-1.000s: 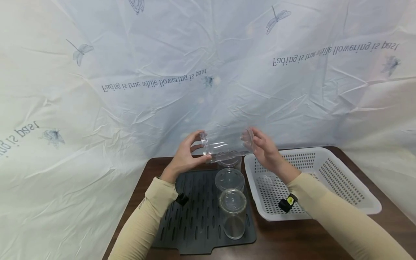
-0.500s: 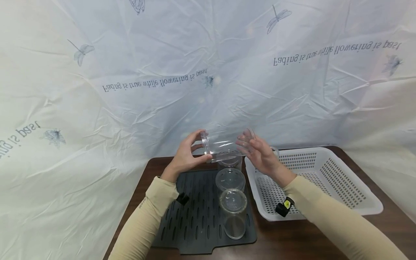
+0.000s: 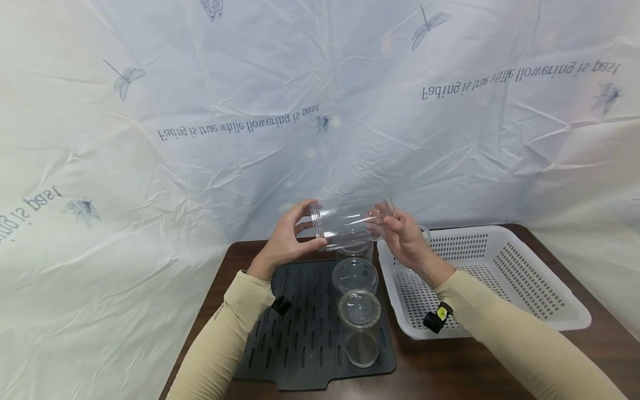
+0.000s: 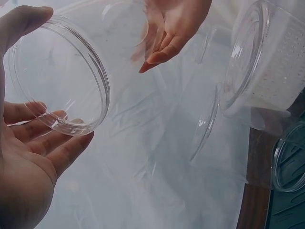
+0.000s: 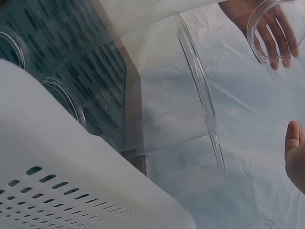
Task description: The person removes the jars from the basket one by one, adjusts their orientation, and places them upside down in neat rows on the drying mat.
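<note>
A clear jar [image 3: 345, 222] lies sideways in the air, raised above the mat. My left hand [image 3: 289, 236] grips its ridged rim, thumb at the front and fingers around the far side; the left wrist view shows this rim [image 4: 97, 78] between thumb and fingers. At the opposite end, my right hand [image 3: 407, 241] holds the jar, its fingers seen through the clear wall. Under the held jar, three more clear jars stand in a row: a near jar [image 3: 360, 328], a middle jar [image 3: 355, 275] and a back jar partly hidden.
The standing jars line the right side of a dark slotted mat [image 3: 295, 333]. A white perforated basket [image 3: 542, 278] stands to its right on the brown table [image 3: 420, 372]. A clear rounded edge [image 3: 426, 233] shows behind my right hand. A printed sheet [image 3: 250, 166] hangs behind.
My right hand has turned and shifted its hold on the jar's end, thumb now across the front. A clear rounded edge has come into view beside it. My left hand stays nearly still.
</note>
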Motion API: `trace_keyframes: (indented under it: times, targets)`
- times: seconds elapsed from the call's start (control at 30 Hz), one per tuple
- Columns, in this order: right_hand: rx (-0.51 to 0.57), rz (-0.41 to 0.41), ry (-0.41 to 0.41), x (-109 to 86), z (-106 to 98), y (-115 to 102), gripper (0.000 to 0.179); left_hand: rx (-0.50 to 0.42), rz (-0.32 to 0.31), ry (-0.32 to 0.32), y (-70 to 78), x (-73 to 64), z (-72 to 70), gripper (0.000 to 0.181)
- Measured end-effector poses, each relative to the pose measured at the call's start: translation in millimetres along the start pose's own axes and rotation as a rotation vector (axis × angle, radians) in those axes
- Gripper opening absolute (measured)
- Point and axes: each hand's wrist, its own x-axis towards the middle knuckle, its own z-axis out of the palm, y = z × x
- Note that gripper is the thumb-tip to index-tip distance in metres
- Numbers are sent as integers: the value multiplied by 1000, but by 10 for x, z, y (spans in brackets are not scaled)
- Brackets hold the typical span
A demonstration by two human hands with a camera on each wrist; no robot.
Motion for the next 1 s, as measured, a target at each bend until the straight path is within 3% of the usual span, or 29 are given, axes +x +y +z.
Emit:
trace_keyframes:
  times: [0.17, 0.33, 0.57, 1.0]
  targets:
    - [18, -41, 26, 27, 13, 10, 46, -37, -25, -15, 25, 8, -17, 87]
    - [70, -70, 65, 46, 21, -11, 47, -27, -55, -59, 10, -20, -49, 108]
    - [66, -84, 54, 90, 19, -123, 44, 129, -101, -101, -99, -140, -128, 113]
    - [-130, -69, 7, 248, 60, -304, 47, 378, -318, -134, -404, -471, -284, 110]
